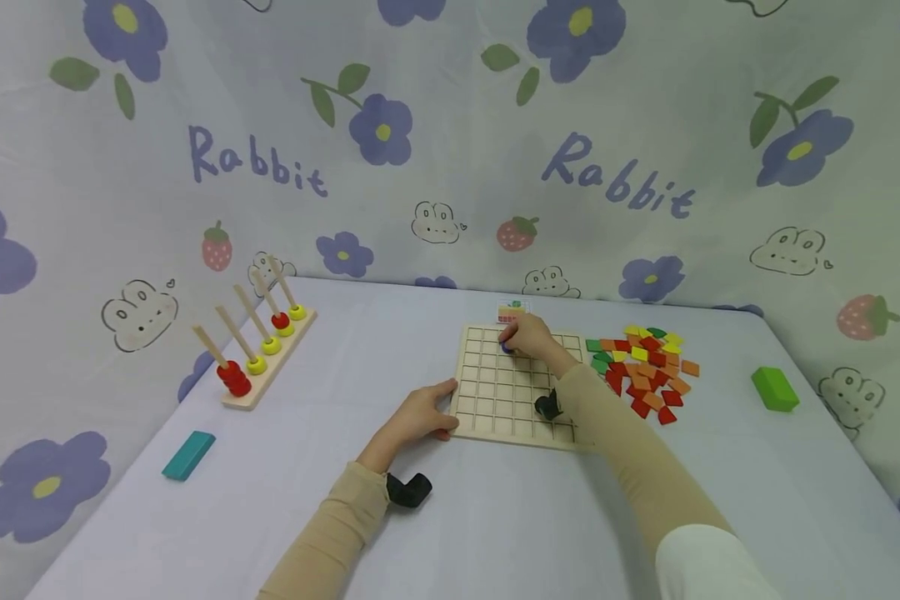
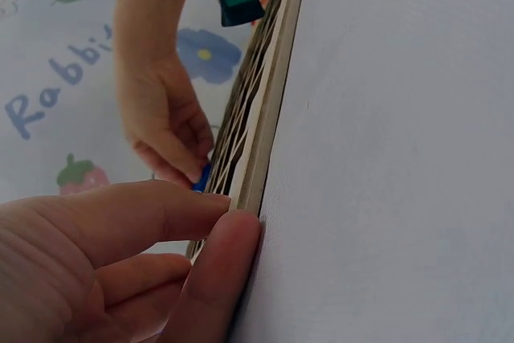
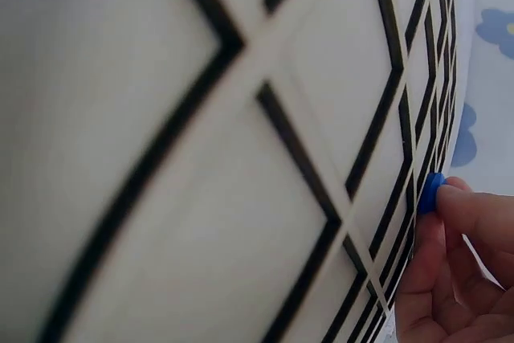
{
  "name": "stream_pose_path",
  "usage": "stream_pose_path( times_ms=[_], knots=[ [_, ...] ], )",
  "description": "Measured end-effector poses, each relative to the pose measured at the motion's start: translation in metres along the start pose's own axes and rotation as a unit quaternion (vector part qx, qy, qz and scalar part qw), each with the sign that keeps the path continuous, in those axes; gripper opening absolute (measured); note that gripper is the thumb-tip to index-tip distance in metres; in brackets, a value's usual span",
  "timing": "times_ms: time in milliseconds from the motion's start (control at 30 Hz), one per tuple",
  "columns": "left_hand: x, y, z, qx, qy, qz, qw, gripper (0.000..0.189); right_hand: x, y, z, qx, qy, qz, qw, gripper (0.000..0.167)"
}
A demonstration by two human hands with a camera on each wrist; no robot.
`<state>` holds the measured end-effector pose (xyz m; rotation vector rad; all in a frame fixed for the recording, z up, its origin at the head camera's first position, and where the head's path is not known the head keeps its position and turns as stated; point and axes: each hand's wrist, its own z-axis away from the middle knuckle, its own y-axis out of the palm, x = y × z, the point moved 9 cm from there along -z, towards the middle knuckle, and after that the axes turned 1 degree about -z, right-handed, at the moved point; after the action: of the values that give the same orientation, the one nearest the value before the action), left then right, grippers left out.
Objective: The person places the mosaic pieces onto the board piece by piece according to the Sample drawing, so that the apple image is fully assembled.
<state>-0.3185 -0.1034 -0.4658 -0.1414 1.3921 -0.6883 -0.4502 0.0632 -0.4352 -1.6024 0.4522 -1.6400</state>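
Note:
A square wooden grid board (image 1: 495, 408) lies flat on the table, its raised strips marking off small squares. My left hand (image 1: 420, 414) holds the board at its near left corner, with finger (image 2: 161, 214) and thumb right at the edge in the left wrist view. Over the far part of the board, my right hand (image 1: 528, 336) pinches a small rounded blue piece (image 3: 431, 192) between thumb and fingertips, close to the grid. The palm side of the right hand is hidden in the head view.
Right of the board lies a loose heap of red, orange, yellow and green tiles (image 1: 654, 379). A small picture card (image 1: 512, 308) sits behind the board. At left stand a peg rack (image 1: 273, 367) with beads and a teal block (image 1: 189, 455); a green block (image 1: 775, 389) lies far right.

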Motion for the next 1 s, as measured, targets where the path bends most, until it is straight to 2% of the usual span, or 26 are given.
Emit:
stream_pose_path(
  times_ms=[400, 500, 667, 700, 833, 1000],
  knots=[
    [-0.005, 0.005, -0.002, 0.003, -0.003, -0.01, 0.9999, 0.071, -0.005, -0.003, 0.005, -0.011, 0.001, -0.021, 0.9997, 0.013],
    [-0.004, 0.005, -0.002, 0.004, -0.008, -0.01, 0.9999, 0.072, -0.002, -0.004, 0.007, -0.012, -0.025, -0.037, 0.9989, 0.012],
    [0.006, 0.001, -0.001, -0.001, -0.021, -0.008, 0.9997, 0.073, -0.005, -0.009, 0.009, -0.014, -0.041, -0.073, 0.9964, 0.015],
    [0.007, 0.001, -0.001, -0.002, -0.021, -0.006, 0.9998, 0.073, -0.01, -0.012, 0.009, -0.014, -0.025, -0.078, 0.9966, 0.018],
    [0.009, -0.002, -0.002, -0.002, -0.017, 0.003, 0.9998, 0.073, -0.035, -0.038, 0.017, -0.045, -0.015, -0.089, 0.9949, 0.023],
    [0.008, -0.002, -0.003, 0.001, -0.017, 0.002, 0.9999, 0.073, -0.08, -0.076, 0.039, -0.082, 0.029, -0.109, 0.9902, 0.025]
  ],
)
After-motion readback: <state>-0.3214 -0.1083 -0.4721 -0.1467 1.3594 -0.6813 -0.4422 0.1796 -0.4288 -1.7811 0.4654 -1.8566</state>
